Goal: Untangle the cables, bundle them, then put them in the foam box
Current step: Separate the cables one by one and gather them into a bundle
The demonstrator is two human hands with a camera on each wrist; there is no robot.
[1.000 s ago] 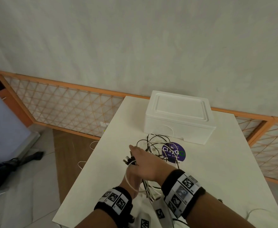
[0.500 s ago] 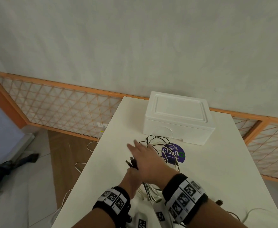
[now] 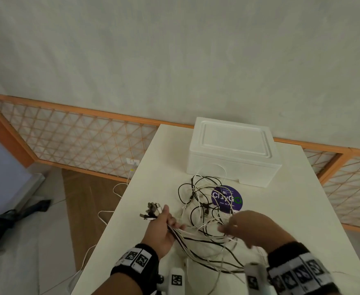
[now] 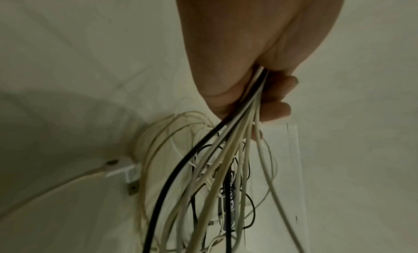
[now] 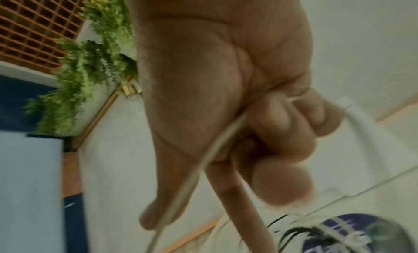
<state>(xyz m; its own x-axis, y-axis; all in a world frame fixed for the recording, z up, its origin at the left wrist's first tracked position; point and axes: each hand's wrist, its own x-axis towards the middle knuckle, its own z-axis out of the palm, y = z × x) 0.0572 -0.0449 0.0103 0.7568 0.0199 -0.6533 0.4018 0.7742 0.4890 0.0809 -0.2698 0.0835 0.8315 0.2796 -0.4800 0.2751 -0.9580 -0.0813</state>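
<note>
A plain wall backs the white counter (image 3: pixel 302 209). The right hand (image 3: pixel 245 225) is motion-blurred, fingers curled round one white cable (image 5: pixel 192 176). The left hand (image 3: pixel 162 228) grips the gathered plug ends of the black and white cables (image 3: pixel 204 201), too tangled to count, near one closed foam box (image 3: pixel 232 150).

Round purple sticker (image 3: pixel 226 199) on the white table top, just in front of the white foam box (image 3: pixel 232 151): large white lettering "ClayG", closed by a green ring-shaped mark standing as the last letter. Smaller white lines above and below that word on the sticker are too small to read.
</note>
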